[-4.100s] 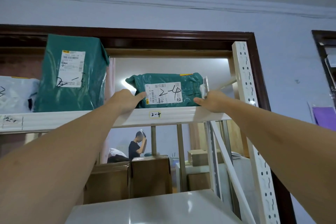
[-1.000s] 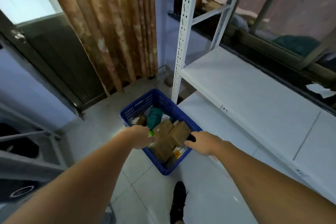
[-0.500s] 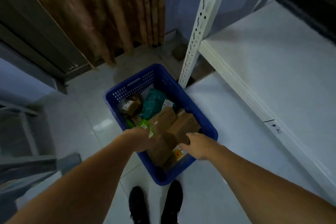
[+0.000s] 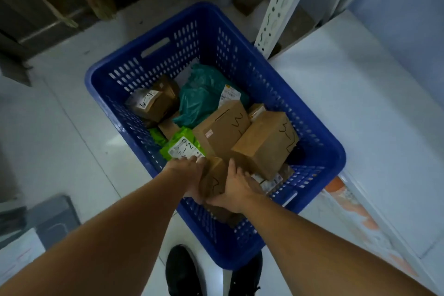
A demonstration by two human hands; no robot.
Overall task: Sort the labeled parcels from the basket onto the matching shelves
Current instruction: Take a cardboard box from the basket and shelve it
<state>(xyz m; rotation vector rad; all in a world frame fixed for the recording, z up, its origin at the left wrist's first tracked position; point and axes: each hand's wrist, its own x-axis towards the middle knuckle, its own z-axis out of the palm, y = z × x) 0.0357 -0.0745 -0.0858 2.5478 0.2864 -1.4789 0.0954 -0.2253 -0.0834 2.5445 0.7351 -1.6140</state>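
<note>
Both hands, left hand [image 4: 189, 175] and right hand [image 4: 236, 187], grip a small brown box [image 4: 213, 181] inside the blue basket [image 4: 319, 151]. Several parcels still fill it, so most sorting seems left.

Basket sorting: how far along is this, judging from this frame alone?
Done: cannot tell here; no loaded shelf shows. In hand: the left hand and right hand grip a small brown box at the near end of the blue basket. Left: plenty, including two marked cardboard boxes, a green pouch, a teal bag and a taped parcel.
</note>
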